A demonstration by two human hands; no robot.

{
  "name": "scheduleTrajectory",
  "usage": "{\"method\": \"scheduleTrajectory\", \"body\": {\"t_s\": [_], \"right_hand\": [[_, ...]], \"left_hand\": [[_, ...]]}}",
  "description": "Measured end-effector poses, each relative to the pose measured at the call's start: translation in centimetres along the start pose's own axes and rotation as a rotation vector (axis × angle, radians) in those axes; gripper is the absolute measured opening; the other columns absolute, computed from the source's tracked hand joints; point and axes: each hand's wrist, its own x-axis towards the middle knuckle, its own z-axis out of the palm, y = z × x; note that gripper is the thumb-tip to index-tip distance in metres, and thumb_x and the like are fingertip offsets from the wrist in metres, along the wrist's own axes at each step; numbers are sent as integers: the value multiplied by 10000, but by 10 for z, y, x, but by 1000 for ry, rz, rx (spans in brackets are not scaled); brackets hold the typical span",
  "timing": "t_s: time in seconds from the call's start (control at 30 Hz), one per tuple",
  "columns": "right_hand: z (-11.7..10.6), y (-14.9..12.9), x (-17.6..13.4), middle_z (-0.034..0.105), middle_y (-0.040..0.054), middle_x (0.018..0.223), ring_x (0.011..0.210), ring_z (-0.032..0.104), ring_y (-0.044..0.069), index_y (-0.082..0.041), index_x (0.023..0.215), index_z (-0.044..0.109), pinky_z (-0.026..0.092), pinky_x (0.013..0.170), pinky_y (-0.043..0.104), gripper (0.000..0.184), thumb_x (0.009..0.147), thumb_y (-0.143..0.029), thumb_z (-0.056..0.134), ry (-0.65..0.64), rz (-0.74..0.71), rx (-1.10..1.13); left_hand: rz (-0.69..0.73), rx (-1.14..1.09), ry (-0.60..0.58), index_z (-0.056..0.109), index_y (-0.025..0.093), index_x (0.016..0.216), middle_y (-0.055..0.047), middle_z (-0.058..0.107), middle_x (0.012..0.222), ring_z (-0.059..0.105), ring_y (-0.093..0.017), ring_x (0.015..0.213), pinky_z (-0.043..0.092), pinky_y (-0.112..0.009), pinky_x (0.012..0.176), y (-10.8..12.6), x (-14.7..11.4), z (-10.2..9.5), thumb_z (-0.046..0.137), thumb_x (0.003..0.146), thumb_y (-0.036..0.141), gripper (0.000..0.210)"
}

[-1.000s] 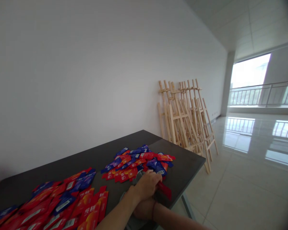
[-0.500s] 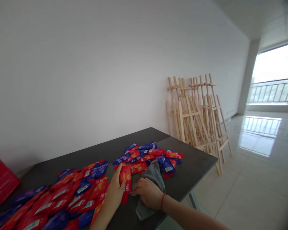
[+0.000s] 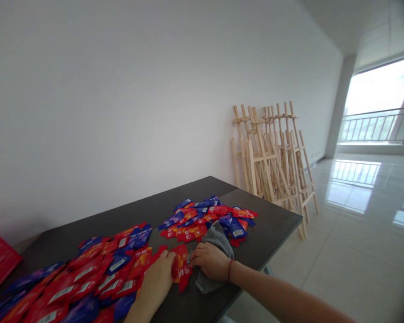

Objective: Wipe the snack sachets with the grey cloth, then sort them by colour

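Observation:
My left hand point(image 3: 159, 273) is closed on the left end of a red pouch point(image 3: 181, 262), low over the dark table at the near edge. The pouch has orange fruit pictures and white lettering and faces up. Just right of it, my right hand point(image 3: 210, 260) grips a crumpled grey cloth point(image 3: 218, 237), its fingers beside the pouch's right side. Beyond the hands lies a loose pile of red and blue pouches point(image 3: 202, 220). Under and left of my left forearm spreads a larger heap of similar pouches point(image 3: 87, 273), some with white barcode labels showing.
The black table point(image 3: 175, 193) stands near a pale wall. A red box point(image 3: 0, 260) is at the far left. Several wooden easels point(image 3: 269, 157) lean against the wall past the table's right end. Glossy floor tiles point(image 3: 343, 237) stretch to a railed window at right.
My left hand has come down and the red pouch, more upright before, now lies flatter and turned near the tabletop. My right hand stays on the cloth. The view has shifted slightly.

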Motion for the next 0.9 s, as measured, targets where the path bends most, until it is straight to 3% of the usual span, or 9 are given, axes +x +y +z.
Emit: {"method": "scheduleTrajectory", "body": {"t_s": [0.13, 0.27, 0.37, 0.43, 0.57, 0.7, 0.8, 0.9], "right_hand": [[6, 3, 5, 659, 5, 1160, 1029, 516, 208, -223, 1070, 676, 369, 872, 347, 330, 818, -101, 501, 36, 62, -9], [12, 1, 7, 664, 20, 1125, 1004, 519, 216, -226, 1081, 680, 385, 862, 348, 342, 817, -96, 508, 56, 143, -9], [0, 2, 7, 657, 40, 1122, 1035, 519, 217, -207, 1097, 681, 397, 893, 342, 389, 784, -63, 500, 102, 226, 19], [-16, 3, 6, 640, 57, 1152, 1064, 512, 214, -188, 1135, 665, 400, 925, 337, 445, 761, -36, 475, 163, 293, 31], [-36, -8, 4, 592, 63, 1237, 1117, 486, 205, -189, 1222, 605, 376, 992, 343, 517, 760, -23, 442, 287, 331, 37], [-14, -26, 8, 617, 44, 1188, 1069, 506, 218, -202, 1198, 605, 392, 960, 339, 405, 811, -113, 522, 120, 109, 13], [2, -25, 10, 635, 82, 1135, 1032, 518, 256, -177, 1164, 620, 419, 885, 374, 306, 876, -180, 515, 38, 148, -91], [0, -12, 12, 639, 93, 1121, 1021, 518, 262, -160, 1136, 632, 418, 876, 378, 279, 888, -172, 504, 3, 186, -125]], "left_hand": [[236, 162, -32, 496, 264, 1343, -90, 372, 1522, 338, -253, 1398, 309, -474, 1093, 2, 12, -9, 347, 776, 19, 634], [322, 122, -136, 537, 296, 1291, -44, 474, 1458, 382, -220, 1371, 306, -440, 1090, 3, 27, -13, 411, 763, 73, 587], [266, 159, -91, 597, 231, 1194, -86, 603, 1297, 518, -250, 1234, 354, -408, 1030, 5, 26, -14, 511, 683, 126, 528], [193, 183, -51, 622, 156, 1119, -153, 631, 1203, 553, -317, 1158, 369, -459, 991, 8, 21, -13, 551, 659, 202, 468], [3, 199, 80, 605, 77, 1084, -215, 640, 1119, 560, -378, 1109, 349, -519, 972, 19, 4, -8, 508, 732, 359, 462], [-31, 117, 89, 605, 134, 1069, -173, 652, 1125, 559, -359, 1128, 355, -482, 974, 25, -16, 0, 552, 724, 434, 461], [61, 2, 7, 598, 169, 1117, -147, 641, 1189, 547, -339, 1163, 344, -475, 1016, 20, -27, 6, 620, 708, 424, 483], [142, -70, 8, 571, 208, 1185, -116, 621, 1253, 535, -310, 1192, 354, -457, 1043, 10, -30, 15, 615, 770, 359, 444]]}}
